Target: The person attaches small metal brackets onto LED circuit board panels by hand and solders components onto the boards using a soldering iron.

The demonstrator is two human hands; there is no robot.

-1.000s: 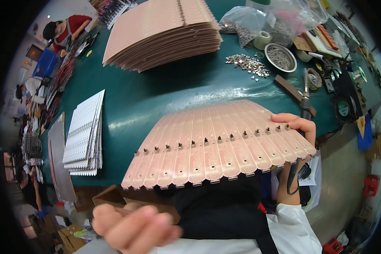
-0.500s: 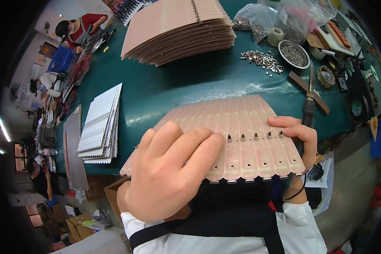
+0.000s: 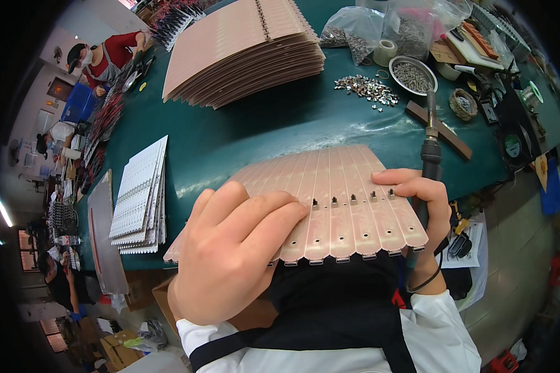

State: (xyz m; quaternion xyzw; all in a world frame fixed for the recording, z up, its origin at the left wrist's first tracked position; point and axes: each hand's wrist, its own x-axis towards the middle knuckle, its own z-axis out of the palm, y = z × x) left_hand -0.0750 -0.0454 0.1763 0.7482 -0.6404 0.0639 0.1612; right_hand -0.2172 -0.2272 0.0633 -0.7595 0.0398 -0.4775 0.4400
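A pinkish panel of joined circuit board strips [image 3: 348,222] is tilted in front of me, its scalloped edge nearest my body. Several small metal slide switches [image 3: 353,198] stand in a row across its right part. My left hand [image 3: 224,261] is closed over the panel's left part, fingertips down beside the leftmost visible switch; whatever its fingers hold is hidden. My right hand [image 3: 430,202] grips the panel's right edge and also holds a soldering iron [image 3: 430,152], tip pointing away from me.
Behind stand a tall stack of pinkish panels [image 3: 242,59], a pile of small metal parts [image 3: 367,90] and a metal bowl of parts [image 3: 412,76]. White panels [image 3: 140,196] lie at left, a brown bar [image 3: 442,130] at right. Co-workers sit at far left, including a person in red [image 3: 115,56].
The whole view has shifted slightly, so the table's things appear farther left. Both hands keep their grip and place on the panel, with the same switches showing.
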